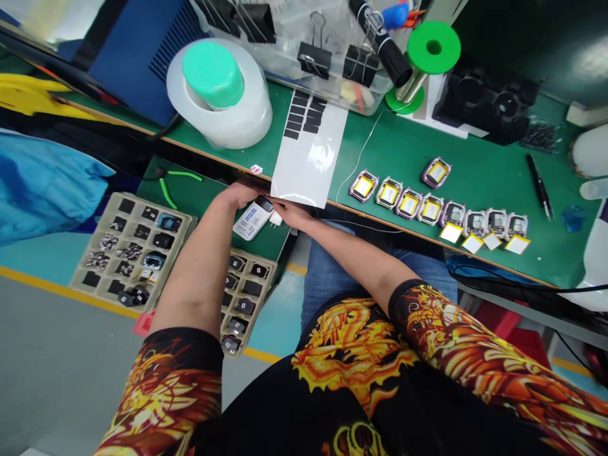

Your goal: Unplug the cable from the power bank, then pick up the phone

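Left hand: sits at the near edge of the green worktop, fingers curled around the top end of a small white device, so the grip is closed on it. Fingertips are tucked out of sight under the hand.
Right hand: right next to it, pinching a tiny white piece at the device's side; grip is narrow, and how much it really holds is hard to tell.
White device: over the lower shelf just below the worktop edge, between both hands. It has blue print on it, way too small to read.
White sheet: lies on the worktop just above the hands, black squares stuck along its far end, near edge hanging over the hands.
Trays: two beige compartment trays with little dark parts, the nearer one half hidden by the left forearm.
Row of small modules: yellow-faced units lined up to the right, well apart from the hands; details too small to make out.
Tape roll: big whitish roll with a green cap inside, far left.
Green spool: at the back, partly blocked by a black tube.
Pen: dark, far right; no readable writing.
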`<state>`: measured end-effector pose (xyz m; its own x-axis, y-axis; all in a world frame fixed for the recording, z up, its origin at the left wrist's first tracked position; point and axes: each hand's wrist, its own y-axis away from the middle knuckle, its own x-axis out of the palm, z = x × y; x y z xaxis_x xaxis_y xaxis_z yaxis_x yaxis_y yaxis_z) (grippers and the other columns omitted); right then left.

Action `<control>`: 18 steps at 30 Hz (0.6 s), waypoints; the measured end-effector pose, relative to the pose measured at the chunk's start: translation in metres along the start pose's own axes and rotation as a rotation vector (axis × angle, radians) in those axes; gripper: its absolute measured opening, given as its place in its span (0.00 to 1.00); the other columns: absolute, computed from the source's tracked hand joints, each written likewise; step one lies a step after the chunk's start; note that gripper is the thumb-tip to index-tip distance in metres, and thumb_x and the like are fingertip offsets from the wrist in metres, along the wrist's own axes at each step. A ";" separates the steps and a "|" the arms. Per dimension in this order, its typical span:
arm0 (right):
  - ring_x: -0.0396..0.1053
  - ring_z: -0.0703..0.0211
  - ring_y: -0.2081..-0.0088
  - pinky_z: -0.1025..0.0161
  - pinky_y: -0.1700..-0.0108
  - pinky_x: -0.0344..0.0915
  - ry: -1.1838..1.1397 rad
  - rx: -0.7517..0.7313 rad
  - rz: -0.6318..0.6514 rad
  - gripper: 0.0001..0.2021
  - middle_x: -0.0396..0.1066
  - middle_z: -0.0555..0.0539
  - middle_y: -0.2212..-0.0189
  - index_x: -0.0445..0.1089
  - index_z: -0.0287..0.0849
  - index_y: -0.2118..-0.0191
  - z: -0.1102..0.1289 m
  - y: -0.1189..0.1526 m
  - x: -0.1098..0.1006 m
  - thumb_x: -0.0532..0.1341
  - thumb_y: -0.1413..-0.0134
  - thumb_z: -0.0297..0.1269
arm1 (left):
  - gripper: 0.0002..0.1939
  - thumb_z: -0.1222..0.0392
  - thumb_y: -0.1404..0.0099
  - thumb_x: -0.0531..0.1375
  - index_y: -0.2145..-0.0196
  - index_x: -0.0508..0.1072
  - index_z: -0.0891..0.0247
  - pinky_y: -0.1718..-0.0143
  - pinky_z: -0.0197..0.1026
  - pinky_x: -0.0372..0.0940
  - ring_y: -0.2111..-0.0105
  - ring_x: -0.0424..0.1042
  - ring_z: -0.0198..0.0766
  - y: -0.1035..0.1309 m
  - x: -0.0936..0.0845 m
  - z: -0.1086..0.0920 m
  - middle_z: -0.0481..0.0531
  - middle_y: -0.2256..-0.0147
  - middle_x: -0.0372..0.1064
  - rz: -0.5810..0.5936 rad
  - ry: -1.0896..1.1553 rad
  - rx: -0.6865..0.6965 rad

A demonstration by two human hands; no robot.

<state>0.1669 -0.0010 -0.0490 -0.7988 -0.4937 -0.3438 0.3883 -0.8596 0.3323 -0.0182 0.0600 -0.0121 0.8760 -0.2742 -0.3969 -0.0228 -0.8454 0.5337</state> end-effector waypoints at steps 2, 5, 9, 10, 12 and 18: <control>0.69 0.51 0.29 0.52 0.19 0.54 0.000 0.008 -0.005 0.20 0.75 0.54 0.33 0.79 0.53 0.34 -0.001 -0.001 0.001 0.61 0.25 0.44 | 0.22 0.53 0.51 0.80 0.59 0.86 0.67 0.50 0.53 0.80 0.49 0.81 0.61 0.000 0.002 0.002 0.61 0.61 0.85 -0.013 0.024 -0.011; 0.68 0.52 0.29 0.52 0.19 0.53 0.003 -0.002 -0.004 0.20 0.75 0.53 0.33 0.79 0.52 0.34 -0.001 -0.004 0.003 0.59 0.24 0.43 | 0.23 0.54 0.50 0.80 0.59 0.86 0.68 0.52 0.53 0.80 0.50 0.82 0.60 0.002 0.005 0.005 0.63 0.61 0.85 -0.024 0.082 0.002; 0.69 0.53 0.29 0.52 0.18 0.52 0.008 -0.007 -0.014 0.21 0.75 0.52 0.33 0.78 0.52 0.33 -0.001 -0.006 0.006 0.59 0.24 0.43 | 0.25 0.53 0.48 0.80 0.57 0.84 0.71 0.52 0.53 0.80 0.53 0.82 0.57 0.007 0.009 0.006 0.63 0.61 0.84 -0.033 0.145 0.029; 0.69 0.53 0.29 0.52 0.18 0.53 0.009 -0.005 -0.015 0.21 0.75 0.52 0.33 0.78 0.53 0.33 -0.001 -0.006 0.006 0.59 0.24 0.44 | 0.26 0.52 0.48 0.80 0.56 0.84 0.71 0.52 0.53 0.80 0.53 0.83 0.57 0.007 0.010 0.006 0.63 0.61 0.84 -0.036 0.153 0.027; 0.69 0.53 0.29 0.52 0.19 0.53 0.009 -0.005 -0.015 0.21 0.76 0.53 0.33 0.77 0.54 0.33 -0.001 -0.006 0.007 0.60 0.25 0.46 | 0.27 0.51 0.49 0.80 0.56 0.84 0.71 0.51 0.55 0.80 0.53 0.83 0.58 0.008 0.011 0.005 0.63 0.61 0.85 -0.038 0.160 0.021; 0.68 0.52 0.28 0.50 0.18 0.52 0.015 -0.051 -0.003 0.22 0.76 0.49 0.33 0.77 0.50 0.33 0.002 -0.008 0.000 0.60 0.24 0.50 | 0.25 0.46 0.42 0.77 0.55 0.84 0.69 0.43 0.54 0.76 0.47 0.81 0.60 0.014 0.008 -0.003 0.65 0.55 0.85 -0.043 -0.016 0.092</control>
<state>0.1634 0.0059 -0.0501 -0.7929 -0.4930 -0.3583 0.4095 -0.8664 0.2859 -0.0103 0.0477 -0.0054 0.8694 -0.2431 -0.4301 -0.0300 -0.8950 0.4451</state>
